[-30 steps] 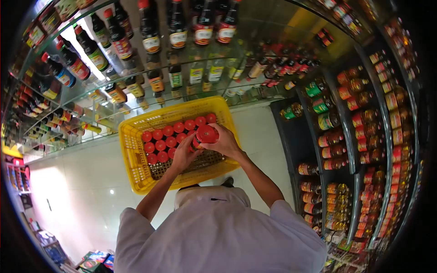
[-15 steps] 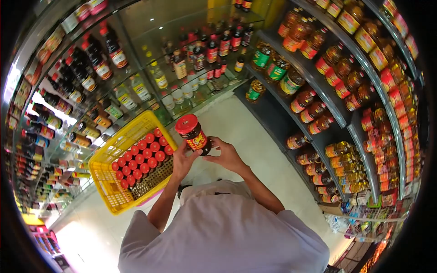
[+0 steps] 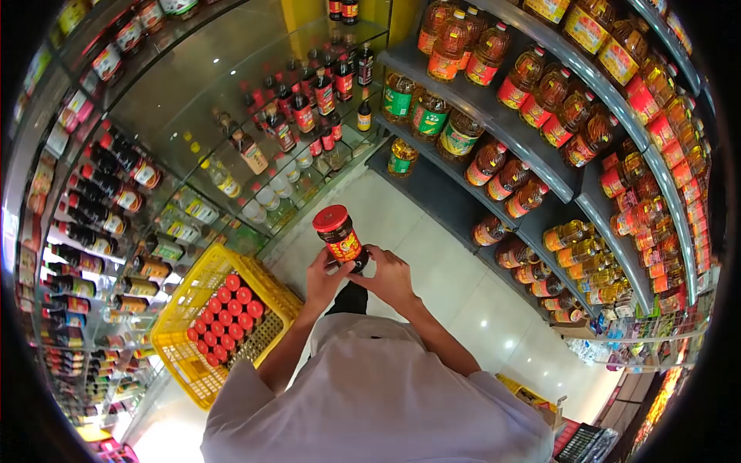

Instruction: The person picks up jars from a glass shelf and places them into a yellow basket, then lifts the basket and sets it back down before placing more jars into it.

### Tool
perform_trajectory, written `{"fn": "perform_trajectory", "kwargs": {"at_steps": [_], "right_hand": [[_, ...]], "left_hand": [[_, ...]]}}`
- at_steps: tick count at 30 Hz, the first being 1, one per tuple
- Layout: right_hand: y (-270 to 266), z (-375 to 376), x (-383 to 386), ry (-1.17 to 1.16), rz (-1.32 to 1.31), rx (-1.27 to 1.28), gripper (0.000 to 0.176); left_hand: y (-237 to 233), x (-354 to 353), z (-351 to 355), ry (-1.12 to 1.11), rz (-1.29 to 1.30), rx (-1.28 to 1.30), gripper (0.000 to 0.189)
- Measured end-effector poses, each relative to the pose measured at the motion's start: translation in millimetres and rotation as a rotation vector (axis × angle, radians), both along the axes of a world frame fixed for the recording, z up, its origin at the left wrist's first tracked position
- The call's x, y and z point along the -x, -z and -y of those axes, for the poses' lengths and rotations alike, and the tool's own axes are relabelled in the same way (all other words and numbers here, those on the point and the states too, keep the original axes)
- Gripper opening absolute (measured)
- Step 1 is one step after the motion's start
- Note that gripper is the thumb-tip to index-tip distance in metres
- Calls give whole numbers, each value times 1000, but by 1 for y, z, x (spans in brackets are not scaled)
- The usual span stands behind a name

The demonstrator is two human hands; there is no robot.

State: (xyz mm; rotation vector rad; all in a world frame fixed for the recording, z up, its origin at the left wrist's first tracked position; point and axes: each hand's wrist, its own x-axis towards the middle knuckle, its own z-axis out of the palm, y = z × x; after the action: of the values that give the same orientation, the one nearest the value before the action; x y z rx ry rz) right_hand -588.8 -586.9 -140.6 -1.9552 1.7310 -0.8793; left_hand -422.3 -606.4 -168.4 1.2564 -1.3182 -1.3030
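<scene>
A dark jar point(image 3: 344, 241) with a red lid and a red and yellow label is held up in front of my body, its lid tilted to the upper left. My left hand point(image 3: 324, 279) grips the jar's lower left side, and my right hand point(image 3: 387, 278) holds its lower right side. Below and left of my left hand, a yellow plastic basket point(image 3: 171, 339) holds several red-lidded jars point(image 3: 226, 318) standing in rows.
Glass shelves point(image 3: 166, 58) with dark sauce bottles point(image 3: 116, 193) line the left and back. Grey shelves point(image 3: 494, 116) on the right carry oil bottles point(image 3: 448, 48). A pale tiled floor point(image 3: 432, 231) lies between them.
The view has turned, so the basket sits lower and the right shelves have shifted left. Both hands still hold the jar, which appears slightly lower and further right.
</scene>
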Motion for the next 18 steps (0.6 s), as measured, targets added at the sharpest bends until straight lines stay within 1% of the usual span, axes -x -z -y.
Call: {"fn": "perform_trajectory", "kwargs": {"at_steps": [4,6,7,9,10,11,13,14,15,17,18], "right_hand": [[18,46,12,3,47,-36,60],[19,75,18,-20,68,-76,60],[20,91,21,-18,55,-68,60],[22,125,24,-51,144,-59,60],[22,144,25,-61,184,-82,64],[23,163,27,-66,172,-83,64],[23,200,30,-61,190,-11,66],[22,216,32,-59,203,4,65],[19,230,33,-41,221,36,64],[11,259,38,-40,248,52,65],[8,273,41,-48,230,53,67]], "left_hand": [[9,12,49,32,-56,-33,53],[6,18,78,41,6,-11,55],[6,20,95,43,-7,-4,55],[3,22,130,47,66,34,56],[-3,22,149,51,119,62,59],[-9,23,167,45,108,63,59],[-22,24,205,94,80,142,63],[-24,22,221,113,169,172,65],[-26,24,237,120,168,153,65],[-32,27,270,164,209,234,65],[-33,31,283,143,161,246,63]]}}
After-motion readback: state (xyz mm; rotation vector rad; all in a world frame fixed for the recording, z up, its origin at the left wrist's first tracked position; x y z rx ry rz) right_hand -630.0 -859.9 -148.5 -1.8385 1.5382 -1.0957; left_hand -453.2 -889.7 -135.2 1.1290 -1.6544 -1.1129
